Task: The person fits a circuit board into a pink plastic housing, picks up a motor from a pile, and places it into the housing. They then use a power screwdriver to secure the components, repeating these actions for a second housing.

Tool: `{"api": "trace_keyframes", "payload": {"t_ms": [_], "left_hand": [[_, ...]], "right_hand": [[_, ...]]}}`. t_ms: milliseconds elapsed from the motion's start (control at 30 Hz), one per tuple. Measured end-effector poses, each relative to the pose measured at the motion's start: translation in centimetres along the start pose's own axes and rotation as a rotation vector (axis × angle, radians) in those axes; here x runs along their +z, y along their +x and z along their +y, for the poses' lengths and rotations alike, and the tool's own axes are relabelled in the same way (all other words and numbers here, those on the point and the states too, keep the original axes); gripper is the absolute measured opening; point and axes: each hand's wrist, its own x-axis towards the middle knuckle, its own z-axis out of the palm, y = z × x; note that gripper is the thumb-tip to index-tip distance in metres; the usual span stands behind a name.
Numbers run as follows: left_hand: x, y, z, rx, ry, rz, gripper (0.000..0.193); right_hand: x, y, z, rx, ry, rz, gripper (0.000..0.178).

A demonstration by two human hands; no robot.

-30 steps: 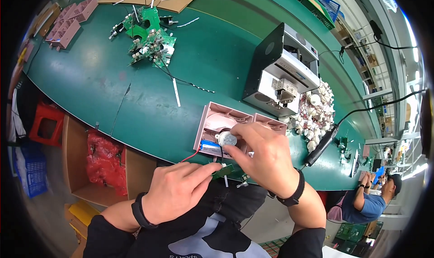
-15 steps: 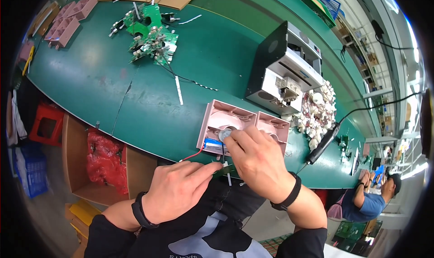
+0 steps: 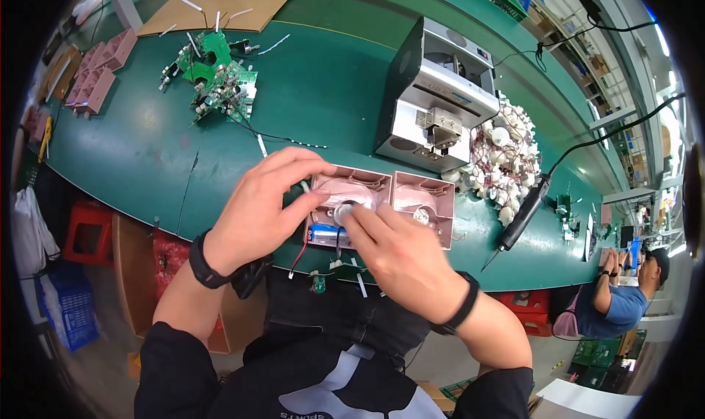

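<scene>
A pink plastic housing (image 3: 393, 191) with two compartments lies near the table's front edge. My left hand (image 3: 261, 210) grips its left end, thumb over the wall and fingers around the far corner. In the left compartment, the fingertips of my right hand (image 3: 400, 261) are closed on a small round whitish part (image 3: 343, 212), partly hidden by them. A blue cylindrical battery (image 3: 325, 233) lies along the near wall. A red wire (image 3: 300, 254) hangs over the edge beside it. Below the housing, a small green circuit board (image 3: 318, 281) sits at the table edge.
Behind the housing stands a black-and-silver machine (image 3: 448, 88), with a pile of white wired parts (image 3: 507, 140) beside it. A soldering iron (image 3: 525, 217) hangs tip-down at right. Green circuit boards (image 3: 220, 81) and pink housings (image 3: 92, 88) lie farther left. A co-worker (image 3: 620, 298) sits far right.
My left hand has left the circuit board at the table edge and moved up to the housing's left end. The right hand stays at the left compartment. The view has shifted slightly.
</scene>
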Motion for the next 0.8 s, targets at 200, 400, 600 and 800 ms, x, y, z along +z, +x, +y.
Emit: {"api": "trace_keyframes", "payload": {"t_ms": [200, 400, 600, 800], "left_hand": [[0.2, 0.8, 0.2, -0.103, -0.036, -0.054, 0.044], [1.0, 1.8, -1.2, 0.038, 0.074, -0.149, 0.06], [0.5, 6.1, 0.0, 0.093, 0.184, -0.514, 0.06], [2.0, 6.4, 0.9, 0.014, 0.15, -0.543, 0.058]], "right_hand": [[-3.3, -1.3, 1.8, 0.091, 0.046, 0.241, 0.032], [-5.6, -12.2, 8.6, 0.906, -0.043, 0.609, 0.022], [-3.4, -23.5, 17.9, 1.261, -0.132, 0.525, 0.052], [-2.0, -21.8, 21.7, 1.428, 0.182, 0.586, 0.059]]}}
